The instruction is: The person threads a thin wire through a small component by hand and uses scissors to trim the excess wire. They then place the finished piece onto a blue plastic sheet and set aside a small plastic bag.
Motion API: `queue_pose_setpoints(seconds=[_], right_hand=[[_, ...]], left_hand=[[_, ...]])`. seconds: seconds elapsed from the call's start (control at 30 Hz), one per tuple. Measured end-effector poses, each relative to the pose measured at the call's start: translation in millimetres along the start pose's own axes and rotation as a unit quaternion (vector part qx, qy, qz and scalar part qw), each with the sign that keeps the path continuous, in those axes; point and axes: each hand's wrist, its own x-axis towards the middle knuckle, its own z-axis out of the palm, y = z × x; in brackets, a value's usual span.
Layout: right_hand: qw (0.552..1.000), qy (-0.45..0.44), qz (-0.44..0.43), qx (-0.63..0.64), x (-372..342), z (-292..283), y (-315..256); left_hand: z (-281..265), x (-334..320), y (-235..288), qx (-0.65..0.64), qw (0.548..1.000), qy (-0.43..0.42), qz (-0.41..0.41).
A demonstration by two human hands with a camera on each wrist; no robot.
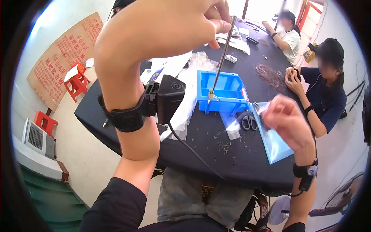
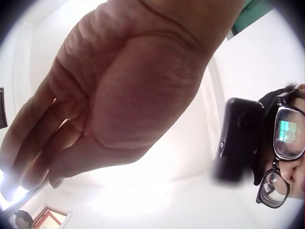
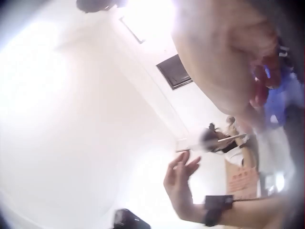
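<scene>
While your left hand [image 1: 197, 27] pinches the thin rod [image 1: 220, 62] near its top between thumb and fingers, it is clearly the nearer hand. The rod extends below these fingers, its long axis leaning down toward the left and near side, to the near edge of the blue bin [image 1: 222, 106]. Your right hand [image 1: 286, 121], fingers bent, is right of the bin; I cannot tell if it holds anything.

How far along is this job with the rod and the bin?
Some cutting looks done: clippings lie on the table. In hand, the left hand holds the rod, with small pieces at its lower end, by the bin. Getting those off seems left; how many more, I can't tell.
</scene>
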Motion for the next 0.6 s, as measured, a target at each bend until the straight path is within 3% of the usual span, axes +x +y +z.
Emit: queue_pose_setpoints(seconds=[0.07,0.13,0.17,0.2,0.27,0.6], right_hand=[[0.981,0.053,-0.137,0.124,16.7,7.5,-17.5],[0.965,0.112,-0.195,0.136,30.8,28.6,-50.0],[0.949,0.137,-0.273,0.075,43.0,34.0,-55.3],[0.948,0.134,-0.277,0.076,54.0,41.4,-60.9],[0.893,0.231,-0.385,-0.027,73.9,53.3,-71.9],[0.866,0.273,-0.415,-0.058,127.6,63.0,-75.8]], left_hand=[[-1.9,1.7,-0.9,0.006,1.000,0.001,0.005],[-4.0,3.6,-2.4,0.014,1.000,-0.005,0.014],[-5.2,5.4,-5.7,0.010,1.000,-0.010,0.020],[0.9,10.0,-18.2,0.015,1.000,-0.008,0.020],[14.8,18.6,-44.8,0.094,0.988,0.069,0.100],[11.5,11.8,-33.9,0.045,0.994,0.062,0.080]])
